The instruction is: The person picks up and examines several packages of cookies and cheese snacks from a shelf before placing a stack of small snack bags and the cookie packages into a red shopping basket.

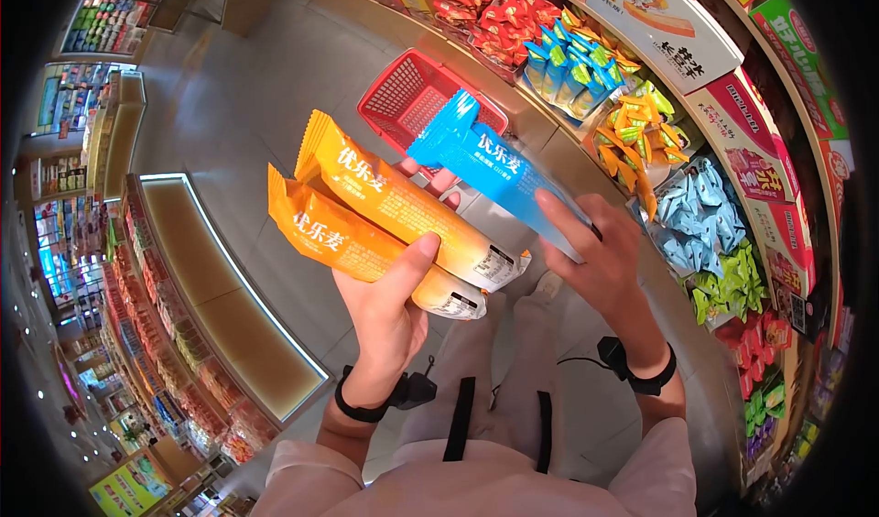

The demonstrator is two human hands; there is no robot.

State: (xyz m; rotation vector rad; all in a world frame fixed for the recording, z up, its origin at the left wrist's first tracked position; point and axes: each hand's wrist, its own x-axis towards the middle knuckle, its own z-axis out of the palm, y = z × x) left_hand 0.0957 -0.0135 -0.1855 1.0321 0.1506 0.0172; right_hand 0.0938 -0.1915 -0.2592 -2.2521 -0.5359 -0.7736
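Note:
Two orange snack packets lie side by side in my left hand (pixel 394 288), which is closed round them. The upper orange packet (pixel 385 192) partly overlaps the lower orange packet (pixel 343 238), and my thumb presses across them. My right hand (pixel 595 251) grips the lower end of a blue snack packet (pixel 504 169), slightly blurred. The blue packet's upper end lies by the fingertips of my left hand, which show behind the orange packets; whether they touch it I cannot tell.
A red basket (pixel 389 105) stands on the floor beyond the packets. Shelves with bins of wrapped snacks (pixel 700 215) and cartons (pixel 664 22) curve along the right. At the left are a light-edged low counter (pixel 229 306) and stocked shelves (pixel 146 334).

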